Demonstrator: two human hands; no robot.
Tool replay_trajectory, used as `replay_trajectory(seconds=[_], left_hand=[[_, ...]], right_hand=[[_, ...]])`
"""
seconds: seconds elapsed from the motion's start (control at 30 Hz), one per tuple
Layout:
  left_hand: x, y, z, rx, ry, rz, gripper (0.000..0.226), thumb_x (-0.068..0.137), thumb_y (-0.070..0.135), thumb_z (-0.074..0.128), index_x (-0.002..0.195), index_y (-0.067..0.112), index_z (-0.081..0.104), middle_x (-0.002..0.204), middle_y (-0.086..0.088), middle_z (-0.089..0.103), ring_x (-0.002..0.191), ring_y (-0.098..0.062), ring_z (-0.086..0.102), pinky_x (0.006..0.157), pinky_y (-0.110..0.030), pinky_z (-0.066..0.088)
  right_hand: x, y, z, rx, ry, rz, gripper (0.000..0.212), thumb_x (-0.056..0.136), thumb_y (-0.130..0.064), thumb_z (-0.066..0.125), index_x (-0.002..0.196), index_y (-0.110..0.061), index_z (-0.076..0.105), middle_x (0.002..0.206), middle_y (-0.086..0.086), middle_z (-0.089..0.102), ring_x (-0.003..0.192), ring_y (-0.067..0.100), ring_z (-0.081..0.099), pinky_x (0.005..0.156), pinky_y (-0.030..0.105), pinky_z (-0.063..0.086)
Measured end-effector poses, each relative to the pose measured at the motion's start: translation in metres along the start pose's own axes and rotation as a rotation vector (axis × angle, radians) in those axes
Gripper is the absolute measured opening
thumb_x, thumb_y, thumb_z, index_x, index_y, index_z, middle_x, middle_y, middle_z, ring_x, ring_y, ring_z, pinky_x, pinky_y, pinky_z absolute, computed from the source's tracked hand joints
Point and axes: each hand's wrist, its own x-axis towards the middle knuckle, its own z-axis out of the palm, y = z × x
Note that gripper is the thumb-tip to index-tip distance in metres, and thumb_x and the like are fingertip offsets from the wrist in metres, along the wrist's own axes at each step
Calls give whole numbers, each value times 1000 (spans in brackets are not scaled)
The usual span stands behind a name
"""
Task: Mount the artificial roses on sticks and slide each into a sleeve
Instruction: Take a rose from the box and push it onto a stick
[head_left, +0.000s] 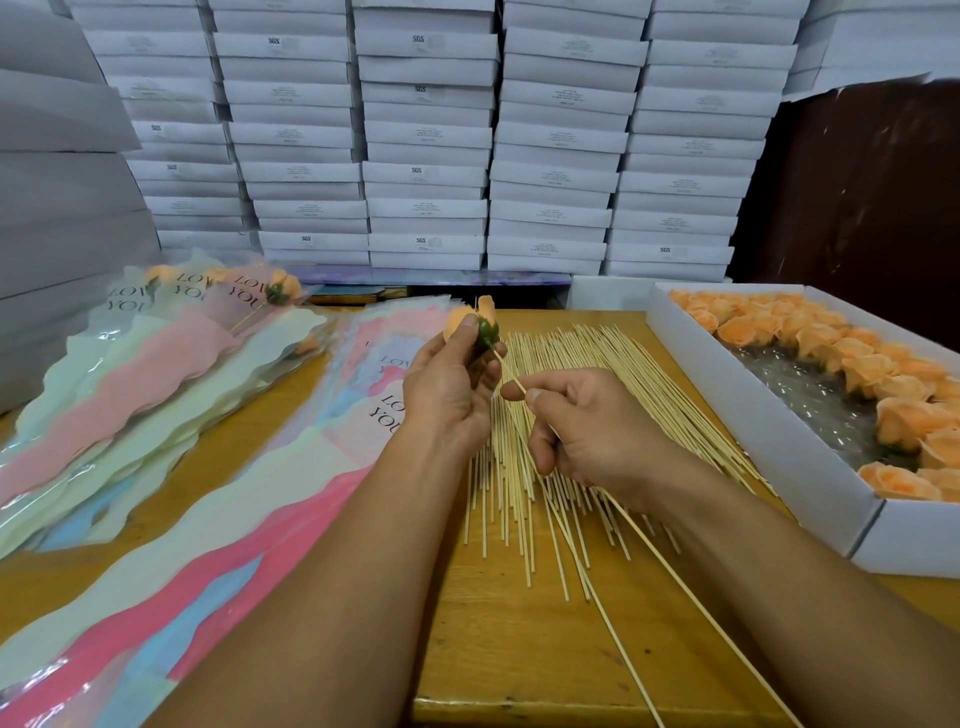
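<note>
My left hand (452, 387) grips a rose (470, 323), right hand (587, 431) pinches the stick (506, 366) poking into it.

Head-worn — forward, downward (near table (519, 649))

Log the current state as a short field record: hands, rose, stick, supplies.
left hand: grips the orange rose by its green base
right hand: pinches the stick, tip at the rose's base
loose sticks: spread on the wooden table
rose box: right, part full
empty sleeves: left of the hands
sleeved roses: far left
</note>
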Motion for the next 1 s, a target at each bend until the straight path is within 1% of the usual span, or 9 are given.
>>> replay_trajectory(seconds=[0.07,0.13,0.23,0.37,0.43,0.5,0.7,0.83,1.0], left_hand=[[0,0,0,16,-8,-17,41,96,17,65,128,-7,57,92,-16,65,61,-13,63,54,-18,50],[0,0,0,42,-26,-38,30,96,21,64,115,-3,63,81,-14,66,60,-12,62,56,-20,50],[-1,-1,0,96,-69,-42,26,97,29,63,100,4,66,74,-11,67,57,-13,61,49,-23,49],[-3,-3,-2,167,-68,-132,21,90,25,73,98,7,69,77,-9,72,57,-12,67,48,-22,51],[-3,-5,-2,203,-51,-180,15,88,21,75,92,7,70,73,-6,70,49,-11,59,49,-21,51],[-3,-6,-2,206,-29,-193,13,88,19,75,86,7,70,68,-3,66,44,-10,51,45,-20,48],[-1,-8,0,236,7,-113,20,92,21,71,76,8,70,63,0,56,49,-9,42,40,-21,41],[-1,-9,1,292,-3,-67,21,94,16,66,75,9,69,68,-3,58,47,-9,42,43,-21,39],[-3,-11,2,346,-2,1,19,96,10,61,78,6,66,66,-4,59,45,-10,40,40,-22,37]], right_hand=[[0,0,0,0,6,-1,29,106,-14,42,103,-28,67,49,4,60,39,9,43,41,20,36],[0,0,0,1,13,-4,29,106,-14,42,104,-27,67,49,4,60,39,10,44,40,19,36],[1,1,0,-17,23,-1,28,106,-15,42,110,-25,67,49,3,60,43,13,47,41,19,37],[2,3,0,-20,36,2,27,106,-16,42,115,-20,67,48,3,59,40,10,46,42,19,36],[2,3,0,-21,46,5,25,106,-17,44,112,-21,68,49,3,59,44,12,47,44,21,37],[1,2,0,-19,50,7,23,105,-20,47,105,-23,70,48,2,59,44,12,47,45,21,37],[2,2,0,-51,66,20,24,104,-19,49,98,-18,72,48,1,60,41,6,47,47,20,38],[1,2,1,-71,55,20,26,104,-16,47,97,-20,71,45,-1,56,41,5,47,46,19,38],[3,6,2,-86,58,42,28,106,-16,44,100,-18,71,44,-2,52,41,8,43,50,27,36]])
